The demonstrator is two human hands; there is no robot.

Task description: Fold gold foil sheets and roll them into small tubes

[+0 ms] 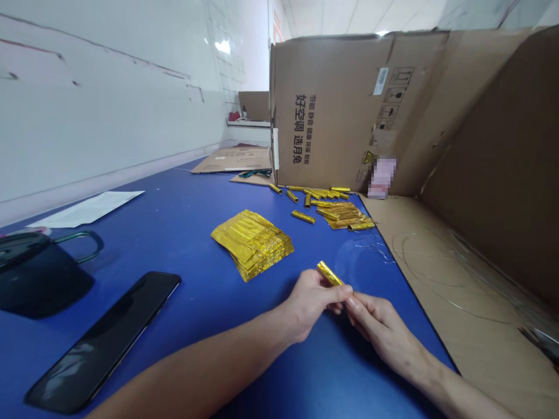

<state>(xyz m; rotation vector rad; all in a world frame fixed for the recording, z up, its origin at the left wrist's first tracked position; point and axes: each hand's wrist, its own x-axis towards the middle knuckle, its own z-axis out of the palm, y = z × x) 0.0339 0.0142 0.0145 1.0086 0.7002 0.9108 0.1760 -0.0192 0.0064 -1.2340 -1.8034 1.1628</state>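
Between my two hands is a small rolled tube of gold foil (329, 273), slanting up to the left. My left hand (312, 299) is closed round it, its thumb lying along the tube near the lower end. Thumb and fingers of my right hand (373, 317) pinch together at that lower end, which they hide. Beyond my left hand lies a fanned stack of flat gold foil sheets (253, 241) on the blue table (196, 337). Farther back to the right, several gold tubes (303, 217) lie scattered around and on another pile of gold foil sheets (345, 214).
A large cardboard box (336, 110) stands at the back, its cardboard (437, 262) reaching along the right edge. Thin clear strands (379, 250) lie there, with pliers-like tool tips (541, 343). On the left are a phone (109, 337), a dark mug (43, 273) and white paper (87, 208).
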